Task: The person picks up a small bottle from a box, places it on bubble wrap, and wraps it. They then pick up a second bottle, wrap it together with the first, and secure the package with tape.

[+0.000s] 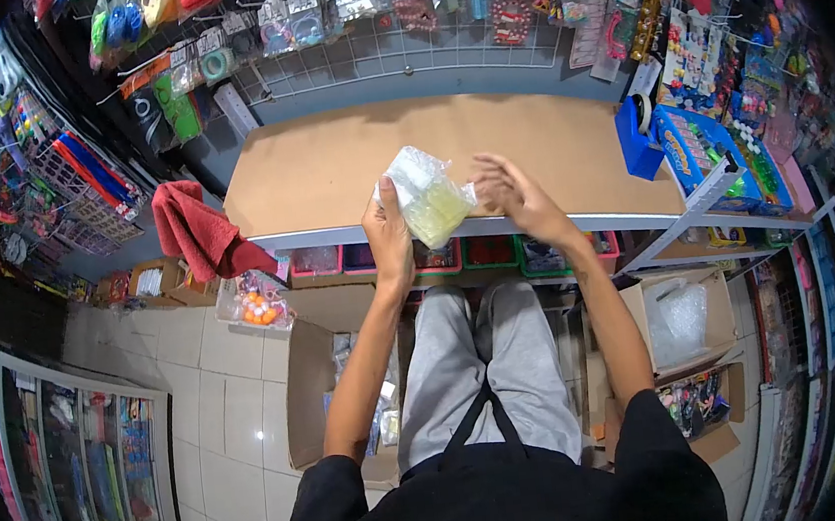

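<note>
Seen from above at a crowded shop counter, a seated person grips a clear plastic packet (429, 199) of pale yellow contents in the left hand (390, 235), with the thumb pressed up against the packet's near face. The packet is held upright at the centre of the frame, over the front edge of the brown counter (327, 159). The right hand (517, 196) is open, fingers spread and loosely curved, just beside the packet's right edge; whether they touch it cannot be made out. A red cloth (194, 232) hangs off the counter's left end, and a blue box (693, 149) stands at its right end. A wire grid (388, 54) hung with small packaged goods fills the top of the frame. An open cardboard box (315, 391) sits on the tiled floor at lower left, beside the person's grey-trousered legs.
</note>
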The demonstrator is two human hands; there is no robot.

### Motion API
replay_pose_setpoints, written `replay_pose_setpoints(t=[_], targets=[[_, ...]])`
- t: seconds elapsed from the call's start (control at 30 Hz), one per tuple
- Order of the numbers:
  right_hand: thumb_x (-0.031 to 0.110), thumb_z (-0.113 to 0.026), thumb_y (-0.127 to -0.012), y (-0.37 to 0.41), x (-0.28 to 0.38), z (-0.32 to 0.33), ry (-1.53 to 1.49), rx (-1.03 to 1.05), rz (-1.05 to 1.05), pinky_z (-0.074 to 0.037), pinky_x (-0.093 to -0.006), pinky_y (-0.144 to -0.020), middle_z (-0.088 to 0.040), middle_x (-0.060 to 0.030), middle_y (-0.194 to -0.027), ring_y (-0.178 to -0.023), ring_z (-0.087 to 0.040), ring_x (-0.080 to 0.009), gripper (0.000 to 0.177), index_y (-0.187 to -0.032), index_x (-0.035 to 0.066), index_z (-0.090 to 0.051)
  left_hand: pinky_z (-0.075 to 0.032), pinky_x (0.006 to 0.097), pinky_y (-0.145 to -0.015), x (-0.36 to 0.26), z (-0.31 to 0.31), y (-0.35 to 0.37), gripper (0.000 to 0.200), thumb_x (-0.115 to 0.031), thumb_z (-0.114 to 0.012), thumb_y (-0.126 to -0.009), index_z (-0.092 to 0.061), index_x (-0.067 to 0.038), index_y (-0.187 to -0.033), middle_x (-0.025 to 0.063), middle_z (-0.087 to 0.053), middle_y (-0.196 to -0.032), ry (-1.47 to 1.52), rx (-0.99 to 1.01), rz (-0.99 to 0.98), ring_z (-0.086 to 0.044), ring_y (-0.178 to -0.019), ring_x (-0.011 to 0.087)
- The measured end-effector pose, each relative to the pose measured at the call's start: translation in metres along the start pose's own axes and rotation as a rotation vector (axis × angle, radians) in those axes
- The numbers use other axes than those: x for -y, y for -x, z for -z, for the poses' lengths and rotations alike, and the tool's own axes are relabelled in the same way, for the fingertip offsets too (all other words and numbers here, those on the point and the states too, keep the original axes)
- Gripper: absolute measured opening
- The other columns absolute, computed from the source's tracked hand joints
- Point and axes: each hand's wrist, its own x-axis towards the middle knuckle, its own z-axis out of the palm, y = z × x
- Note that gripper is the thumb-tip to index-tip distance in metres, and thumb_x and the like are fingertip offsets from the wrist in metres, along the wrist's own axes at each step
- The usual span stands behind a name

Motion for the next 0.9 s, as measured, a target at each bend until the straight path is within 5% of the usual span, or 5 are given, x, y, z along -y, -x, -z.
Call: replay_pose_setpoints(t=[0.17,0.53,0.77,0.83,0.9], targets=[[0.022,-0.082,-0.082,0.03,0.009,-0.063,0.24,0.11,-0.108,-0.049,-0.0333,-0.093,-0.052,-0.0137,-0.13,-0.115,-0.054,-0.0167,0.087,-0.148,0.001,-0.03,-0.049,0.0256,-0.078,-0.004,0.007,0.046,0.052,-0.047,-0.045,-0.104,-0.062,0.001,-0.111,0.0047,-0.067,-0.1,0.117,-0.061,0.17,-0.06,-0.086,0.008],[0.022,-0.074,-0.088,0.115,-0.096,-0.182,0.041,0.287,-0.252,-0.042,-0.0356,-0.103,-0.042,-0.0196,-0.146,-0.127,-0.05,-0.0271,0.086,-0.154,0.006,-0.022,-0.048,0.0276,-0.074,0.047,0.099,0.161,0.035,-0.034,-0.055,-0.102,-0.062,0.0,-0.105,0.0044,-0.065,-0.094,-0.09,-0.58,0.273,-0.057,-0.083,0.0094],[0.016,-0.07,-0.09,0.161,-0.117,-0.183,0.023,0.359,-0.55,-0.05,-0.0271,-0.08,-0.054,-0.0162,-0.134,-0.101,-0.063,-0.0168,0.065,-0.147,0.008,-0.039,-0.049,0.0321,-0.082,0.114,0.257,0.255,0.045,-0.039,-0.064,-0.096,-0.062,0.004,-0.11,0.0107,-0.067,-0.103,-0.573,-0.881,0.44,-0.062,-0.093,0.0173],[0.013,-0.069,-0.091,0.169,-0.118,-0.165,0.032,0.314,-0.61,-0.05,-0.0255,-0.079,-0.055,-0.014,-0.132,-0.098,-0.063,-0.0144,0.059,-0.144,0.007,-0.043,-0.05,0.0357,-0.089,0.204,0.343,0.311,0.054,-0.04,-0.071,-0.09,-0.057,0.005,-0.117,0.0159,-0.066,-0.107,-0.876,-1.006,0.443,-0.063,-0.097,0.024],[0.01,-0.067,-0.092,0.177,-0.124,-0.143,0.064,0.255,-0.619,-0.049,-0.024,-0.078,-0.056,-0.0117,-0.129,-0.095,-0.061,-0.0118,0.053,-0.14,0.006,-0.046,-0.046,0.0376,-0.097,0.228,0.374,0.34,0.066,-0.039,-0.078,-0.084,-0.053,0.006,-0.125,0.0198,-0.062,-0.117,-0.694,-1.002,0.525,-0.059,-0.109,0.0276]])
